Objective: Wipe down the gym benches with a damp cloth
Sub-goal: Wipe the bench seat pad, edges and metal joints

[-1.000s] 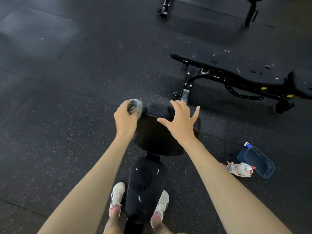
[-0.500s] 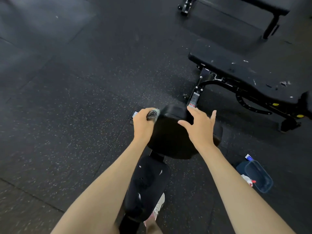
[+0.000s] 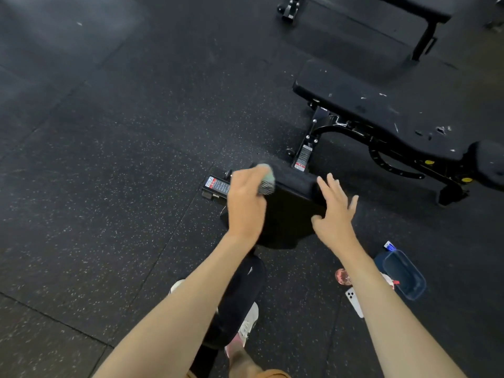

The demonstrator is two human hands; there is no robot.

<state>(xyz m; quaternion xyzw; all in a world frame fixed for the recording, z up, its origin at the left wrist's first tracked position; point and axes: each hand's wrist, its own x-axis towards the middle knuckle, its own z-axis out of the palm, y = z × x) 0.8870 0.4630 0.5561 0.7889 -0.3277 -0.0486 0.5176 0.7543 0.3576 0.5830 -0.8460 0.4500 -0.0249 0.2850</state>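
I stand astride a black gym bench whose raised back pad tilts away from me and whose seat pad lies between my feet. My left hand grips a bunched grey-green cloth against the pad's top left corner. My right hand rests on the pad's right side with fingers spread and straight.
A second black bench with scuffed, torn padding stands to the right, a third beyond it. On the rubber floor at the right lie a blue tub, a spray bottle and a white phone.
My left hand has slid the cloth along the top edge of the back pad. My view has swung left and down, so the phone now shows beside the tub.
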